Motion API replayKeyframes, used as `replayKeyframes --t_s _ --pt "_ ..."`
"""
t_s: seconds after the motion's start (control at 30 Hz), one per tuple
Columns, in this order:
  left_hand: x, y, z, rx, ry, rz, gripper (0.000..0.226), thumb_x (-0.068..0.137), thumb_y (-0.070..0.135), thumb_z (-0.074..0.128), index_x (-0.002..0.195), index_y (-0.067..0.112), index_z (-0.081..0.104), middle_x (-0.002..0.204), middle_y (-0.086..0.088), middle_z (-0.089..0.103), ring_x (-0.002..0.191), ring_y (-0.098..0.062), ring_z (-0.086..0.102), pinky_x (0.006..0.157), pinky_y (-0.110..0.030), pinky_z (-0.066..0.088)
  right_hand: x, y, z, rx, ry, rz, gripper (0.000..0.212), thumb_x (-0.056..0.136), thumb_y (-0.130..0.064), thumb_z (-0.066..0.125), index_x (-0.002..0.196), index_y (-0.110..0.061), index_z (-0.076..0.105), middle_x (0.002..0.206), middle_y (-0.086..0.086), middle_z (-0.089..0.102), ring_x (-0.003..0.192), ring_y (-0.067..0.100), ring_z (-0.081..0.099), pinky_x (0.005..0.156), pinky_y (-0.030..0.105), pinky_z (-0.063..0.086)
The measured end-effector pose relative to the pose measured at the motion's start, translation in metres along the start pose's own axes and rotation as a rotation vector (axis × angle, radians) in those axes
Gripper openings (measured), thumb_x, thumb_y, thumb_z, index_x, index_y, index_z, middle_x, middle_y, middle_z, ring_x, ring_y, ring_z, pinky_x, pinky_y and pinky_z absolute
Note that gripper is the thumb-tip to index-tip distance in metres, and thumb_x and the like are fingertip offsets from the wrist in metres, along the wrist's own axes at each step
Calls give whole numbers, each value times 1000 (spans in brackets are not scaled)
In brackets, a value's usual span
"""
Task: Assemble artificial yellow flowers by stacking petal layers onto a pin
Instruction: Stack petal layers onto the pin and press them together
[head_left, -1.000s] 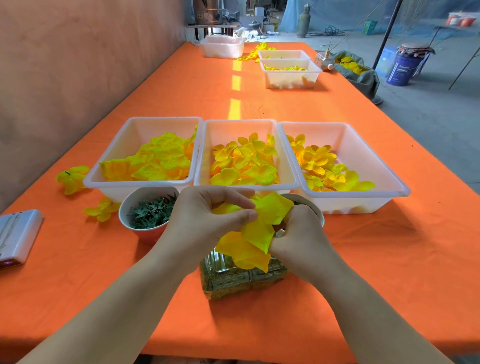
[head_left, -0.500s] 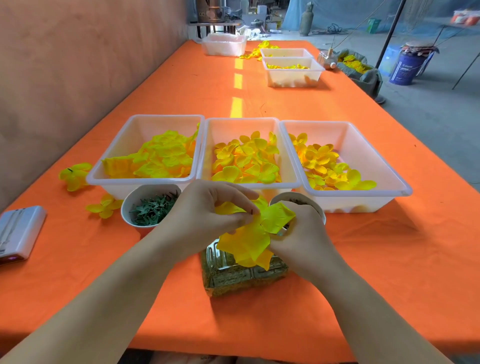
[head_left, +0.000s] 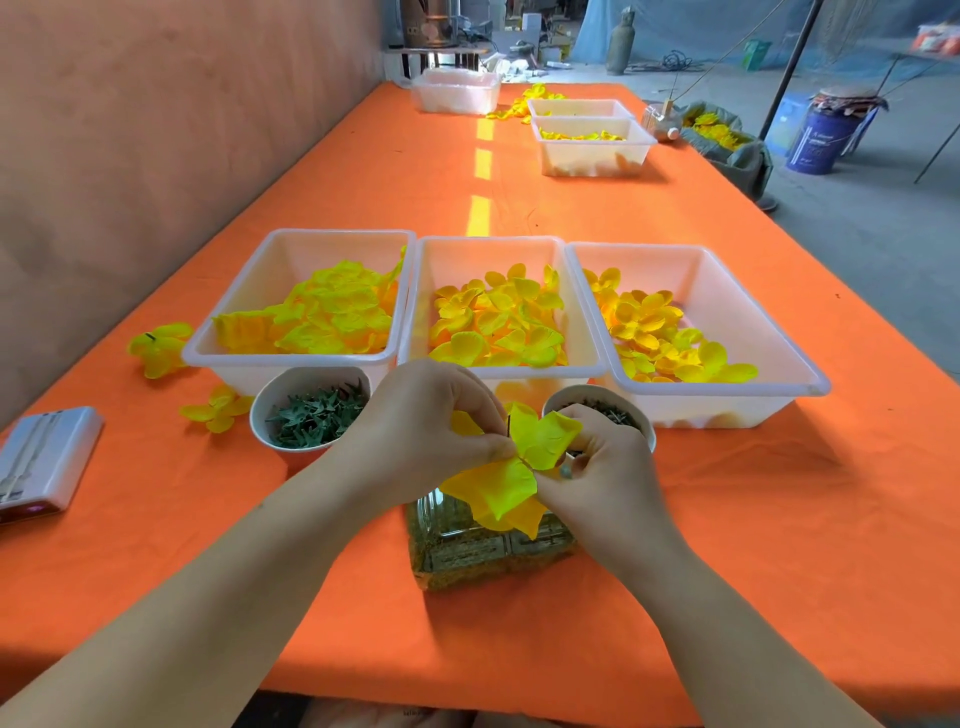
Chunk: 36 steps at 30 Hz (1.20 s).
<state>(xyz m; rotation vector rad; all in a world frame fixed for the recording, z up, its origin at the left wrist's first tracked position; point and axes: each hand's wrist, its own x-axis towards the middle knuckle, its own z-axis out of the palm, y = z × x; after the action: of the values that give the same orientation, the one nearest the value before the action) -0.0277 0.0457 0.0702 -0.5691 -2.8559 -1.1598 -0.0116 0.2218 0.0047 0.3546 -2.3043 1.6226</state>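
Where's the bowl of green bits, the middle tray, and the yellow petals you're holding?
bowl of green bits (head_left: 272, 395): head view, left inner wall.
middle tray (head_left: 488, 260): head view, bare far inner wall.
yellow petals (head_left: 493, 488): head view, the lower petal.

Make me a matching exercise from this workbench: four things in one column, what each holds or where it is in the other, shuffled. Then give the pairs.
Column one:
1. left tray
2. small bowl
3. petal layer
4. white device

Column two:
A. holds green leaf pieces
B. lies at the left edge of the orange table
C. holds lemon-yellow petals
D. pinched between the left hand and right hand

Pairs: 1-C, 2-A, 3-D, 4-B
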Motion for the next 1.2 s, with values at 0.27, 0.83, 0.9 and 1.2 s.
replayKeyframes --t_s 0.27,0.83,0.9,1.2 --pt "-6 3 8 55 77 -22 11 77 24 84 71 18 76 85 7 68 83 -9 62 76 -34 50 -1 3 -1 13 -50 -7 26 69 -41 76 65 -17 66 69 -7 49 60 6 38 56 24 30" --pt "-6 2 12 89 94 0 7 78 23 80 74 22 74 83 9 63 80 -9 58 71 -31 46 -36 13 -15 -268 114 -347 12 78 -16 71 86 -11 78 95 1 62 88 20 61 73 30 46" --pt "-6 2 12 81 91 8 10 78 21 80 72 23 72 81 11 64 79 -7 59 72 -29 46 -38 17 -13 -283 121 -374 11 77 -16 72 86 -10 77 96 2 61 88 22 60 72 33 46" --pt "-9 -4 21 46 142 44 17 75 20 84 67 26 70 77 10 67 77 -6 65 77 -36 53 -41 21 -10 -261 102 -382 3 81 -10 73 79 -9 75 95 2 62 88 21 59 73 32 45"
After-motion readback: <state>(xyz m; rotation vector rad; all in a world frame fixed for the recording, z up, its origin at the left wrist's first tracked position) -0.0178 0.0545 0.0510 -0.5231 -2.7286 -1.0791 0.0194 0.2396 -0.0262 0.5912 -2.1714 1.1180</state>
